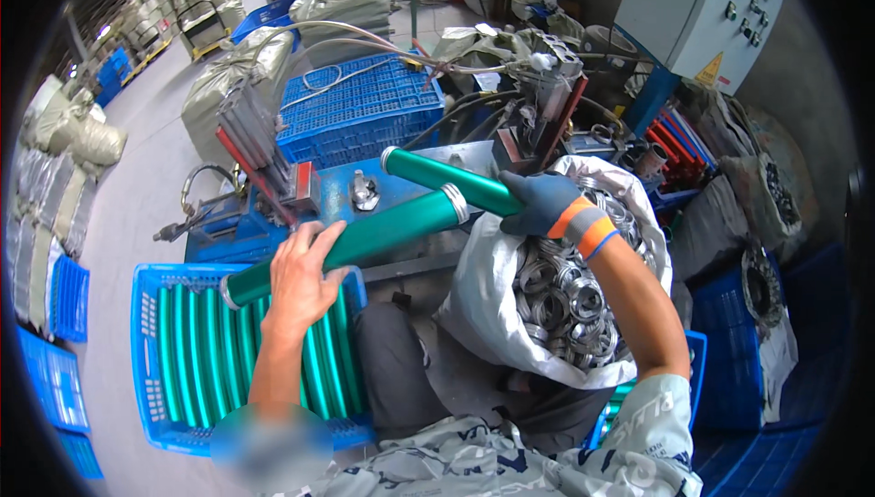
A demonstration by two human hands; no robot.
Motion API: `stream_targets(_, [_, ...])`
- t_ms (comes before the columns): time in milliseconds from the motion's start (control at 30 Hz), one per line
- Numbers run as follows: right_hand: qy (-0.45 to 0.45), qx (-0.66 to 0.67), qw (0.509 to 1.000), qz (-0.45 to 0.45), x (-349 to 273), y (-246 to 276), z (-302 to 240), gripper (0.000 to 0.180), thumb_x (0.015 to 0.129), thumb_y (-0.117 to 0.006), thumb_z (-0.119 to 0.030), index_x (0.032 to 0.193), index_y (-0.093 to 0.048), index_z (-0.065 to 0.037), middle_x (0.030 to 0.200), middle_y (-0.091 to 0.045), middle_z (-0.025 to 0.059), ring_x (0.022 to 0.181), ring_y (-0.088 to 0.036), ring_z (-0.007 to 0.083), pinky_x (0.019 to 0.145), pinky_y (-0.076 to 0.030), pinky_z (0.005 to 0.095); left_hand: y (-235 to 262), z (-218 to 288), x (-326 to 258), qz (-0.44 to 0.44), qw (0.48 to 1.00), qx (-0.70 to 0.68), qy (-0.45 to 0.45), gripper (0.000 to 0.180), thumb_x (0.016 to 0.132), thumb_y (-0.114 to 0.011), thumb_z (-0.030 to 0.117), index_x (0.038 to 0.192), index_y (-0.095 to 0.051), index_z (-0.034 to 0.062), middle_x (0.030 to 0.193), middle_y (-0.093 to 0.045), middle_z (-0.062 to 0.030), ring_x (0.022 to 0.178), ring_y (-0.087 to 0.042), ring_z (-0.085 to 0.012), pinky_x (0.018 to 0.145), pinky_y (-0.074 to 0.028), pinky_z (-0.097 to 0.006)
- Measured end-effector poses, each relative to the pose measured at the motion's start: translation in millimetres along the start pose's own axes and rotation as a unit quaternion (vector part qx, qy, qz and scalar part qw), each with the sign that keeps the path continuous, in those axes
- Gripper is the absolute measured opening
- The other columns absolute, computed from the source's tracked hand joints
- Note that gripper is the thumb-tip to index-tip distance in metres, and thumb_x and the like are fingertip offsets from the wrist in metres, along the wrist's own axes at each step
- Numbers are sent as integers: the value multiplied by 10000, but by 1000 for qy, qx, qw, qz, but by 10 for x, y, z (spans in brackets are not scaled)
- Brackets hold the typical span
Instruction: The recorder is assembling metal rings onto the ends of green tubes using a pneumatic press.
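Observation:
My bare left hand [303, 280] grips a shiny green metal tube [392, 225] near its lower-left part, fingers over the top and thumb along the near side. This tube slants up to the right and has silvery rings at both ends. In a dark glove with an orange cuff, my right hand [547, 209] is closed round the right end of a second, slimmer-looking green tube [447, 178]. A silvery ring caps its far left end; the glove hides its other end. Below my right hand, a white sack [483, 301] holds many loose metal rings [570, 306].
A blue crate [144, 360] of green tubes stands at my left. Ahead is a blue machine bench [333, 189] with two upright clamp-like fixtures. Stacked blue crates [365, 101] lie beyond. A grey control box [679, 14] hangs at the upper right.

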State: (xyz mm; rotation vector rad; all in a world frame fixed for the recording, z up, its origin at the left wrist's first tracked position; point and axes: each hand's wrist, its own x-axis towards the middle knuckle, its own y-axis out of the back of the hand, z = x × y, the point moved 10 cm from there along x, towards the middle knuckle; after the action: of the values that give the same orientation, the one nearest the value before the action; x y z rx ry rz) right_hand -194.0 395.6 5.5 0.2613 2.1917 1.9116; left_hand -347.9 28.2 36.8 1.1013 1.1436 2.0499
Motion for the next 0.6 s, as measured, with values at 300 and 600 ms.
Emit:
stream_targets(300, [78,76,963,247,-800,1122,-357,927,838,-897,-218,1710,-587,-154,1288,-822,228,1134,-828,399,1000,-659,483,578,-272,-521,43,998,12,48,817,780,-968,90,1558,-719,122,1415,-705,-185,1341,-692,-438,1155,-556,-531])
stream_targets(600, [65,474,742,470,-2555,1945,296,653,924,-718,-143,1539,-660,69,1368,-782,212,1105,-791,268,977,-649,393,-892,430,1069,-9,995,61,-81,751,882,-896,78,1596,-672,141,1404,-709,-183,1378,-657,-428,1242,-479,-607])
